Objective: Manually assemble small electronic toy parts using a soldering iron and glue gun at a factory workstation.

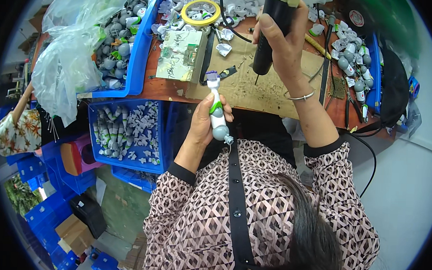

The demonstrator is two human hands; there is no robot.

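My left hand (pixel 202 124) is closed around a slim white, grey and green handheld gadget (pixel 218 113). Its purple-edged head points up toward the bench, and its rounded grey end hangs toward my body. In my right hand (pixel 288 46), raised over the bench, is a black electric screwdriver (pixel 264 52) with a thin bit pointing down. The bit is apart from the gadget, above and to its right. Under the tool lies a brown cardboard sheet (pixel 249 95) on the bench, strewn with small dark bits.
A blue bin (pixel 141 59) of grey parts stands left under plastic bags (pixel 67 56). Below it, a blue crate (pixel 128 161) holds white and green pieces. A small box (pixel 178 53) and yellow tape roll (pixel 200 23) lie ahead. Pliers (pixel 356 109) and cables are right; another person's arm (pixel 22 105) shows far left.
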